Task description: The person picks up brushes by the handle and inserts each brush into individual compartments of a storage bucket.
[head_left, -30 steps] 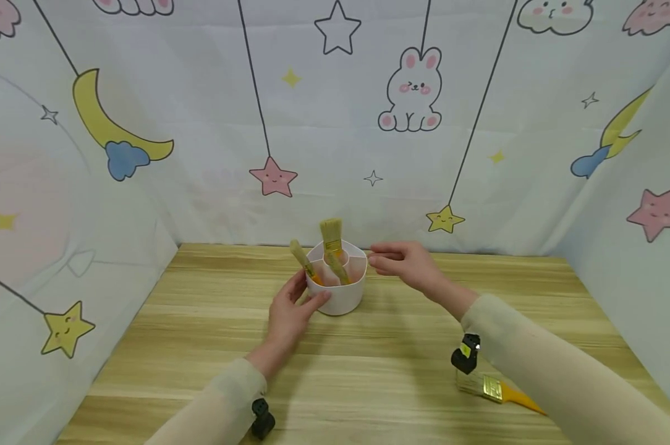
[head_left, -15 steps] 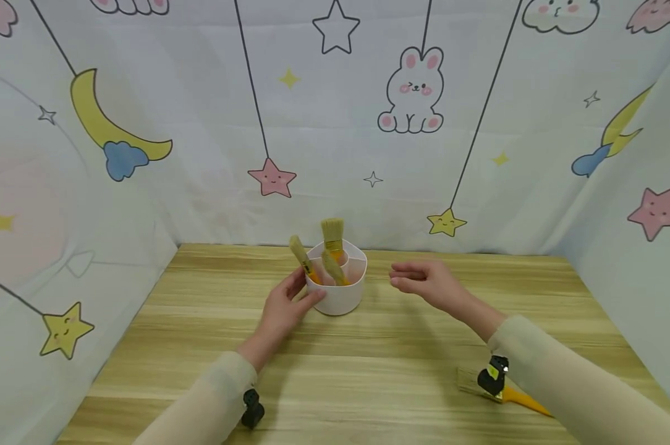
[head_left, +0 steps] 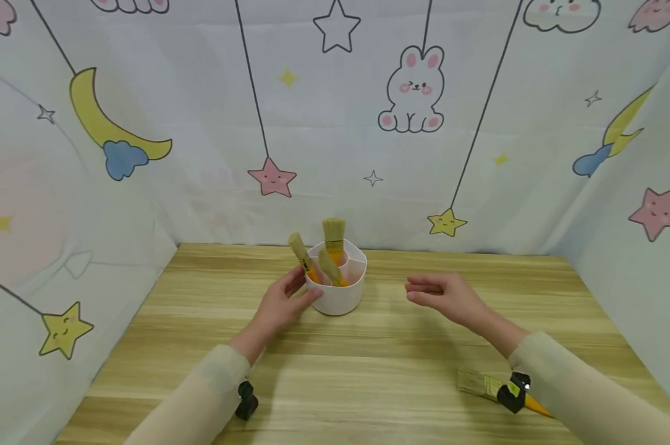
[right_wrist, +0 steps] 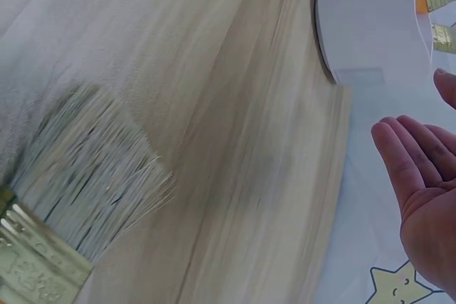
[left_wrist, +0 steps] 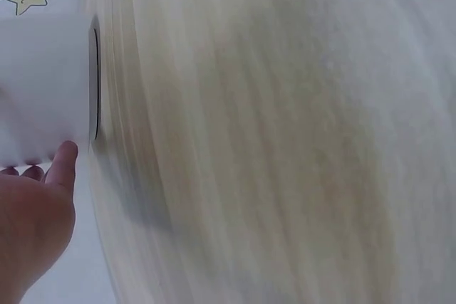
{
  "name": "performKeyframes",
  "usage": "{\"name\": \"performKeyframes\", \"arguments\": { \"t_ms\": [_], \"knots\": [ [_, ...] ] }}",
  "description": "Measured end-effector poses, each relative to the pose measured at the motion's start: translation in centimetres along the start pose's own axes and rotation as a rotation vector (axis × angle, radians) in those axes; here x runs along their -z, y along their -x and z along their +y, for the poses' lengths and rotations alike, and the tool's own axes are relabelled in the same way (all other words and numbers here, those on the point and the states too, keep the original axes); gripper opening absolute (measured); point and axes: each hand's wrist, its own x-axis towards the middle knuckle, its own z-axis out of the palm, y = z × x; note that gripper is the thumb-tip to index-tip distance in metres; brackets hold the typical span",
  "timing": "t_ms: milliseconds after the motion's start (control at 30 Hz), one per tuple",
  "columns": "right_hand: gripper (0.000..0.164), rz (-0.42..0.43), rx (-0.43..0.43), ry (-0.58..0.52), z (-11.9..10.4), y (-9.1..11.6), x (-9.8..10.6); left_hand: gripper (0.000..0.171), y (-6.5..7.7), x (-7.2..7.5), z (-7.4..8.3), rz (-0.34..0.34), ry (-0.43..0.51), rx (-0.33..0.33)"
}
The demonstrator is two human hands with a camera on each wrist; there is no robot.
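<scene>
A white divided brush holder (head_left: 340, 300) stands at the back middle of the table, with three bristle brushes upright or leaning in it. My left hand (head_left: 279, 304) holds it by its left side, thumb at the front and fingers round the side; the left wrist view shows the hand (left_wrist: 35, 226) against the white wall. Over the table to the right, my right hand (head_left: 449, 300) hovers apart from the holder, fingers extended and nothing held. A wide paintbrush (head_left: 474, 382) lies near my right forearm, its yellow handle partly covered; its bristles (right_wrist: 92, 161) appear large in the right wrist view.
The wood-grain table (head_left: 363, 383) meets a white printed curtain (head_left: 212, 154) at the back and both sides. A small black device is strapped at each wrist.
My right hand has drawn away from the holder, rightward and toward me. The left hand stays at the holder, which has not visibly moved; the brushes in it lean slightly differently.
</scene>
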Motion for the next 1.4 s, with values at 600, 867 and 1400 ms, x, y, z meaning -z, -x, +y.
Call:
{"name": "performKeyframes", "arguments": {
  "t_ms": [600, 867, 1400],
  "knots": [
    [0.054, 0.035, 0.001, -0.012, 1.5, 2.7, 1.4, 0.072, 4.1, -5.0, 1.4, 0.358, 0.093, 0.013],
    [0.056, 0.018, -0.012, 0.007, 2.3, 3.3, 1.7, 0.069, 5.0, -6.3, 2.2, 0.344, 0.129, -0.008],
    [0.062, -0.061, 0.009, 0.103, 2.4, 4.8, 1.9, 0.073, 3.7, -5.7, 1.9, 0.361, 0.128, -0.004]
  ]
}}
